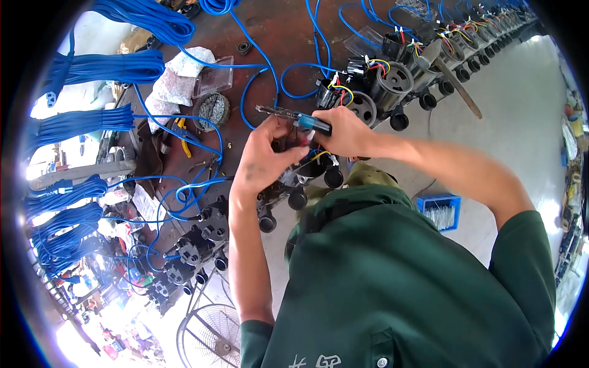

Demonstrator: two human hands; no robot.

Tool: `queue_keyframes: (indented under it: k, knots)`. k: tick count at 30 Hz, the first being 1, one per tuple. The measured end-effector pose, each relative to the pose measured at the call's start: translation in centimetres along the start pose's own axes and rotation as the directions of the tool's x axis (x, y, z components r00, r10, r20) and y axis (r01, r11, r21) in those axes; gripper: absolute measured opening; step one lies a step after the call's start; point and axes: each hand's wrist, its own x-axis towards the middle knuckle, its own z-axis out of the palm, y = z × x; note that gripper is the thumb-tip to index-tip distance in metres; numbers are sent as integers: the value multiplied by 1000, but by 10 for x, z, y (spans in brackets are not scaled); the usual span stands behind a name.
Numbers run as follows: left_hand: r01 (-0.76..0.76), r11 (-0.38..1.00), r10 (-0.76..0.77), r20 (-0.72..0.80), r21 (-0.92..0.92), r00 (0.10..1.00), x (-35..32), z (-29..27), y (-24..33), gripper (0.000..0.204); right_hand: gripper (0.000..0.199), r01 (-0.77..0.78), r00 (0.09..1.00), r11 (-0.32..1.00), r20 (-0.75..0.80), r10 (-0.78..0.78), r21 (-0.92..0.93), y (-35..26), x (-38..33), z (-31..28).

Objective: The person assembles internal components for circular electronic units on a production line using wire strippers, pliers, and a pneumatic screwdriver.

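My right hand (346,132) is closed round the blue-and-black handles of a pliers-like tool (311,122), whose flat metal jaws point left over my left hand. My left hand (261,162) is curled just below the jaws, thumb and fingers drawn together. A small reddish and white piece shows by its fingertips, too blurred to name. Beneath both hands is a motor unit with a yellow wire (318,156), mostly covered by my fingers. Right of it stand grey metal motor housings (392,86) with red, yellow and green wires coming out.
A hammer (457,87) lies across the row of housings. Blue cable coils (104,67) hang at the left. On the brown bench are yellow-handled pliers (183,140), a round tin (211,111) and white bags (178,83). A blue basket (454,223) and a fan (211,343) stand below.
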Motion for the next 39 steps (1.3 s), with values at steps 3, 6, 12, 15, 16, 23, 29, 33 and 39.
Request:
queue_keyframes:
  k: [3,6,12,15,16,23,29,33,39]
  knots:
    - [-12,998,6,-103,-64,995,1,12,-6,35,16,-8,998,1000,58,8,11,-8,0,-6]
    - [-27,998,18,-175,-53,984,4,13,-16,30,24,7,998,1000,58,-8,15,-5,0,-10]
    - [57,998,-55,-265,2,963,-3,20,-10,20,34,-276,960,946,8,279,170,-7,-24,-35]
    - [51,998,-32,-347,46,937,-3,27,-7,19,36,-321,942,916,-24,336,240,-15,-41,-32]
    - [47,995,-8,-376,93,927,-4,29,-8,19,33,-344,932,902,-22,362,262,-24,-46,-33]
    - [-109,869,373,-497,482,784,-15,43,-8,16,32,-280,957,959,-62,282,48,-25,-58,-21]
    - [-104,670,522,-366,735,771,-17,44,4,17,48,-81,985,977,-163,48,-198,-37,-54,0]
    - [-107,683,523,-381,723,763,-20,45,-1,18,65,-117,992,957,-72,101,-267,-48,-50,-5]
    - [-100,742,498,-446,663,744,-23,48,-5,19,63,-104,994,942,-61,89,-319,-48,-49,-2]
